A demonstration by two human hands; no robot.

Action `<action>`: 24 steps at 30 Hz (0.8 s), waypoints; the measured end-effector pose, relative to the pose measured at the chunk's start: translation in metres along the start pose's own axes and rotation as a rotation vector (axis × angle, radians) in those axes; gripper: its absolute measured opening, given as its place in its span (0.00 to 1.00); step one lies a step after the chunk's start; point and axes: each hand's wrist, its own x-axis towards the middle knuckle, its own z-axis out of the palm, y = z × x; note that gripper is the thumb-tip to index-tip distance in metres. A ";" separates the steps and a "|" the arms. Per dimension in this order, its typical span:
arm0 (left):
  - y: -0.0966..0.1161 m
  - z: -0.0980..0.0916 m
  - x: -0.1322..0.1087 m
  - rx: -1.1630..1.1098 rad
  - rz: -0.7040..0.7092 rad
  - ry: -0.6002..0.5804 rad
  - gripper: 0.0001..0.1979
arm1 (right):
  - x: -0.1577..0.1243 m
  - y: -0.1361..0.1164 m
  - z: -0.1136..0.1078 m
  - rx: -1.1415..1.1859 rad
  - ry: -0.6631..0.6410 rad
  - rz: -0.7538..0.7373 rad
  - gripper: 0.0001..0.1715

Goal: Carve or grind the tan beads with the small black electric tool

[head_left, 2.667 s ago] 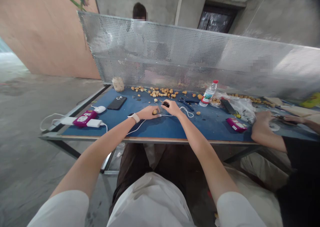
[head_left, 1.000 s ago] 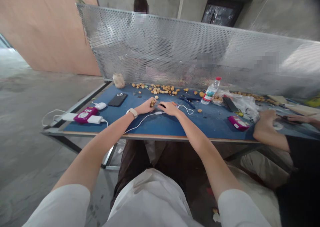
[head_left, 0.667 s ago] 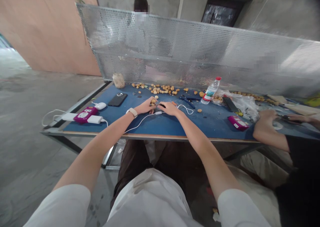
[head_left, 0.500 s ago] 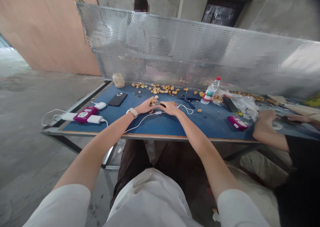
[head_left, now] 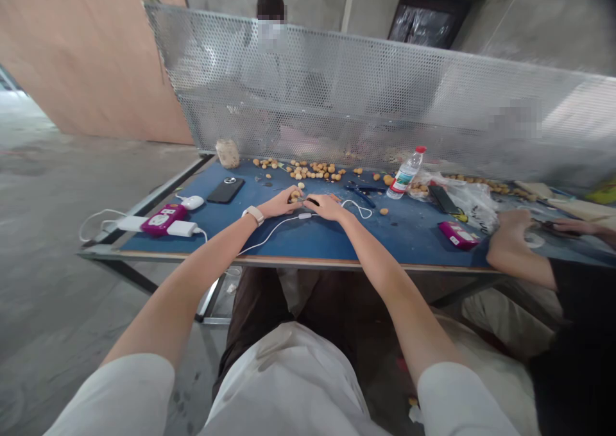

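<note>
Over the blue tabletop (head_left: 289,237), my two hands meet near the middle. My left hand (head_left: 279,204), with a pale band at the wrist, is closed around several small round tan balls (head_left: 294,195); they look like nuts or small fruits. Opposite it, my right hand (head_left: 326,206) is curled with the fingertips close to the left hand's. Something small and dark (head_left: 312,201) shows in its grip, too hidden to name. One loose tan ball (head_left: 301,185) lies just beyond the left hand. A white cable (head_left: 274,232) runs under my hands.
Tan balls (head_left: 317,170) are scattered along the perforated metal screen (head_left: 366,102). Blue-handled pliers (head_left: 362,196), a water bottle (head_left: 405,174) and a purple box (head_left: 457,235) stand right. Left are a phone (head_left: 226,190) and a purple-and-white device (head_left: 165,220). A co-worker's arm (head_left: 517,243) is at far right.
The hands stay in nearly the same place, with only slight finger movement. The view has shifted very slightly.
</note>
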 end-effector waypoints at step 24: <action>0.006 0.001 0.000 0.111 -0.025 0.027 0.29 | 0.000 -0.002 -0.002 0.017 0.034 0.029 0.27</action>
